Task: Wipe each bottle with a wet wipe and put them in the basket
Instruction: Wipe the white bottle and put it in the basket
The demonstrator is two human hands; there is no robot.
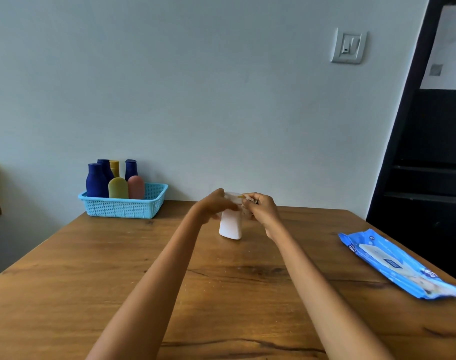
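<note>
A white bottle stands upright on the wooden table, near its middle far part. My left hand grips the bottle's upper part from the left. My right hand is closed on a crumpled wet wipe pressed against the bottle's top right side. A light blue plastic basket sits at the far left of the table against the wall, holding several bottles: dark blue ones, a yellow-green one and a pink one.
A blue pack of wet wipes lies flat near the table's right edge. A dark shelf unit stands beyond the right side. The wall rises just behind the table's far edge.
</note>
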